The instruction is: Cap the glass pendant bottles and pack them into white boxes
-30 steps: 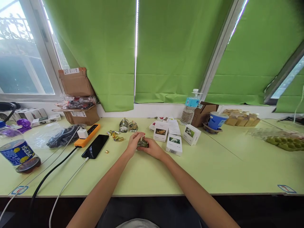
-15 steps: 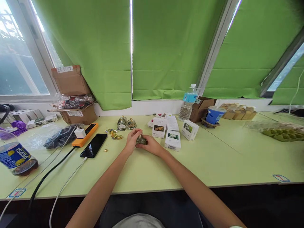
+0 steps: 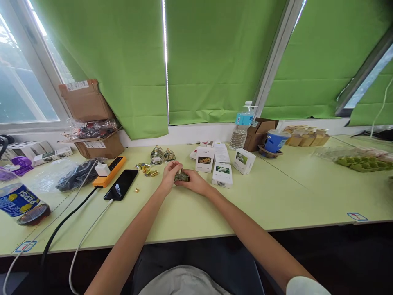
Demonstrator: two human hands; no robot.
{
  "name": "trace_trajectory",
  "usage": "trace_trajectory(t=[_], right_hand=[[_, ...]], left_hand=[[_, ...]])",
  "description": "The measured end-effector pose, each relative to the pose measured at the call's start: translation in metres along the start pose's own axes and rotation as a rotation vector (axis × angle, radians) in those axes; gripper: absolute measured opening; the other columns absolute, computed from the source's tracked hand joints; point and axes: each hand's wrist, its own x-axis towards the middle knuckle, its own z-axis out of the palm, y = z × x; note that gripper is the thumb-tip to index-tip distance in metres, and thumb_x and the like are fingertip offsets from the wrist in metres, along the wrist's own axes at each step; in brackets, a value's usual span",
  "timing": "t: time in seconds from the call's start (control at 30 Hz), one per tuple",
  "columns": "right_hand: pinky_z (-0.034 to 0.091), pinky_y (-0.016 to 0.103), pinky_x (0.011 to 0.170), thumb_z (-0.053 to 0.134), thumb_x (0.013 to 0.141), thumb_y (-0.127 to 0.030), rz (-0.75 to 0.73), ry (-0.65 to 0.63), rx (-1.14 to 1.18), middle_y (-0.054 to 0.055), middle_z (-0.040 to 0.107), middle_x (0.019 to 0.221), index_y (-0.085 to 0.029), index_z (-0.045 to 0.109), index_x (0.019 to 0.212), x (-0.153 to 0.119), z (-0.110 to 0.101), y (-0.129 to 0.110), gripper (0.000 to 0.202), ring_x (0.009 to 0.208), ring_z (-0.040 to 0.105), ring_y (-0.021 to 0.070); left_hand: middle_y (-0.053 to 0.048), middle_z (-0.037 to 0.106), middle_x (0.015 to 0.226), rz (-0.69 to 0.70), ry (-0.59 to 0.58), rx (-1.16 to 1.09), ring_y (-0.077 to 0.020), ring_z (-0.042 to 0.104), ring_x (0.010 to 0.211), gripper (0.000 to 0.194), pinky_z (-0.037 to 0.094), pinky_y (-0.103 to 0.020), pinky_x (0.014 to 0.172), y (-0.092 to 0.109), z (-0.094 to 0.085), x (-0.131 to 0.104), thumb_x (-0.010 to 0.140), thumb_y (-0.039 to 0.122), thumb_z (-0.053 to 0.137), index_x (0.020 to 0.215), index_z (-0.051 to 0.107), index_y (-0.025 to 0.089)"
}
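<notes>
A small dark-tinted glass perfume bottle [image 3: 182,177] is between my two hands, just above the table's middle. My right hand [image 3: 196,182] is wrapped round its body from the right. My left hand [image 3: 170,177] is closed at the bottle's top, where a small pale piece shows by the fingertips; the fingers partly hide it. Behind my left hand stand two round glass bottles [image 3: 156,155] with gold trim. Several gold caps [image 3: 147,169] lie to the left, and one small gold ring [image 3: 136,190] lies nearer me.
White picture boxes [image 3: 222,175] and a leaflet [image 3: 221,153] sit right of my hands. A black phone [image 3: 121,185] and orange power strip [image 3: 111,172] with cables lie left, beside a Pepsi bottle [image 3: 23,205]. Farther right are a water bottle [image 3: 241,127] and blue cup [image 3: 275,141].
The camera view has tilted slightly, so everything sits a little higher in the picture. Both hands keep their hold at the bottle, with only slight finger movement.
</notes>
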Motion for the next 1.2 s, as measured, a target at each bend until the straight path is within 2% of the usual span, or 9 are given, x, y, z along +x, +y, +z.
trace_trajectory(t=[0.3, 0.87, 0.97, 1.07, 1.2], right_hand=[[0.036, 0.024, 0.060, 0.070, 0.074, -0.055, 0.020, 0.002, -0.004, -0.001, 0.056, 0.074, -0.016, 0.060, 0.085, 0.000, 0.000, -0.001, 0.042, 0.066, 0.047, 0.0137], [0.038, 0.024, 0.062, 0.071, 0.073, -0.054, 0.022, 0.005, 0.012, -0.001, 0.060, 0.077, -0.015, 0.064, 0.092, 0.000, 0.003, 0.002, 0.044, 0.067, 0.049, 0.0135], [0.039, 0.025, 0.062, 0.071, 0.074, -0.054, 0.034, -0.001, -0.008, 0.000, 0.062, 0.079, -0.015, 0.065, 0.095, 0.000, 0.002, 0.000, 0.044, 0.067, 0.051, 0.0142], [0.040, 0.025, 0.062, 0.070, 0.075, -0.053, 0.002, 0.008, -0.095, 0.001, 0.064, 0.080, -0.017, 0.066, 0.094, -0.001, -0.004, -0.007, 0.041, 0.068, 0.054, 0.0151], [0.040, 0.026, 0.062, 0.065, 0.081, -0.051, -0.105, 0.173, -0.240, 0.001, 0.065, 0.076, -0.020, 0.067, 0.085, -0.008, -0.028, -0.017, 0.032, 0.064, 0.054, 0.0145]], left_hand=[[0.004, 0.055, 0.073, -0.014, -0.005, -0.062, -0.0082, 0.047, 0.062, 0.028, 0.037, -0.022, 0.063, -0.002, -0.002, 0.000, 0.071, 0.034, 0.073, 0.082, 0.052, 0.019], [0.002, 0.060, 0.083, 0.012, -0.027, -0.029, -0.0103, 0.051, 0.067, 0.023, 0.040, -0.024, 0.067, 0.005, 0.003, -0.002, 0.072, 0.033, 0.067, 0.080, 0.050, 0.020], [0.000, 0.061, 0.083, 0.066, -0.051, 0.042, -0.0116, 0.053, 0.070, 0.020, 0.042, -0.025, 0.069, 0.003, 0.003, -0.004, 0.077, 0.036, 0.063, 0.082, 0.053, 0.019], [-0.001, 0.058, 0.075, 0.184, -0.059, 0.205, -0.0136, 0.053, 0.072, 0.024, 0.043, -0.025, 0.069, 0.003, 0.000, -0.010, 0.084, 0.042, 0.058, 0.080, 0.055, 0.018], [-0.001, 0.057, 0.077, 0.307, -0.118, 0.492, -0.0133, 0.051, 0.070, 0.030, 0.041, -0.024, 0.065, 0.011, -0.008, -0.019, 0.090, 0.047, 0.050, 0.086, 0.059, 0.019]])
